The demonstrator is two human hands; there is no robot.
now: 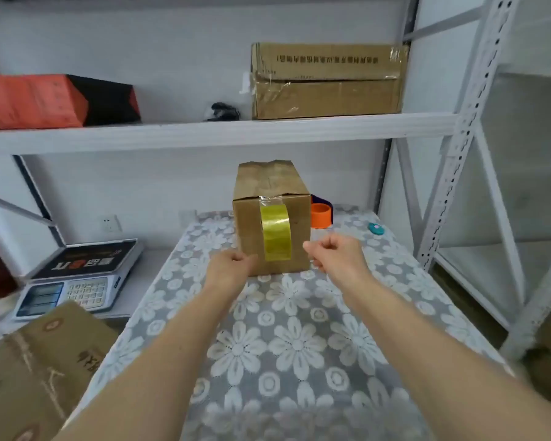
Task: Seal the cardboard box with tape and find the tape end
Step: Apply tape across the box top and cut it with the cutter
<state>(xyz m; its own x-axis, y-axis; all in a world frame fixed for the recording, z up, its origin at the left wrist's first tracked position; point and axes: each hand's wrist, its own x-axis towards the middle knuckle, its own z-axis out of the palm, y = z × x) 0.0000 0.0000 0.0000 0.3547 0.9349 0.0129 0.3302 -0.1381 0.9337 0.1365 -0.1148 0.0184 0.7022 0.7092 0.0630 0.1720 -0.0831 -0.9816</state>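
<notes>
1. The cardboard box point(272, 218) is standing toward the far end of the counter point(299, 329), on the flowered lace cloth point(287, 313), with its near face turned to me. A strip of yellowish tape point(275, 232) is running from the top seam down the middle of that face and stopping short of the bottom edge.

2. I am judging the box to be light and fairly stiff at its corners, though the creased, bulging top suggests thin board that will give if I squeeze hard. I would be taking it by the two side walls, low down, and keeping pressure off the top flaps.

3. The tape looks glossy, so I am expecting it to be slick on its back and the free end hard to see and lift.

4. My left hand point(228, 265) is curling loosely at the box's near left bottom corner, touching it or just beside it. It is holding nothing that I can see.

5. My right hand point(334, 253) is closing into a loose fist just beside the near right edge, also showing nothing in its grip.

6. An orange tape roll point(320, 215) is sitting just behind the box on the right, with a small teal object point(376, 229) further right.

7. A weighing scale point(80, 278) is lying on the left; its markings are too blurred to read.

8. On the shelf point(217, 132) above, a large carton point(330, 81) is carrying a printed line, upside down and not legible; a red and black box point(58, 101) is lying at the left.
</notes>
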